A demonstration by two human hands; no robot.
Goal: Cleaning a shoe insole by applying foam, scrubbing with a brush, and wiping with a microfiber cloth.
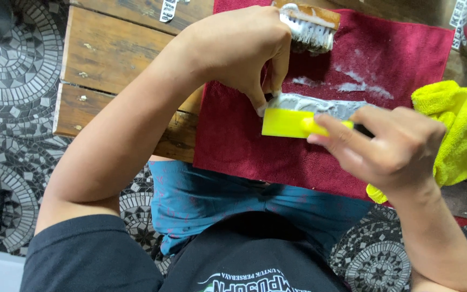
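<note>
Nearest, right hand (395, 146) with fingers curled around the handle of a yellow tool (285, 123), held over the red towel (233, 135) at the edge of the wooden table (109, 48). Just beyond, left hand (239, 48) pinching the end of a soapy grey strip (320, 105) between thumb and forefinger. Judged light and stiff, slick with lather, so best gripped at the dry handle. Farther back, a wooden brush (309, 21).

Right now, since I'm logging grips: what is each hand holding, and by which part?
The left hand pinches the end of the foam-covered dark object on the red towel. The right hand holds the yellow tool by its handle.
</note>
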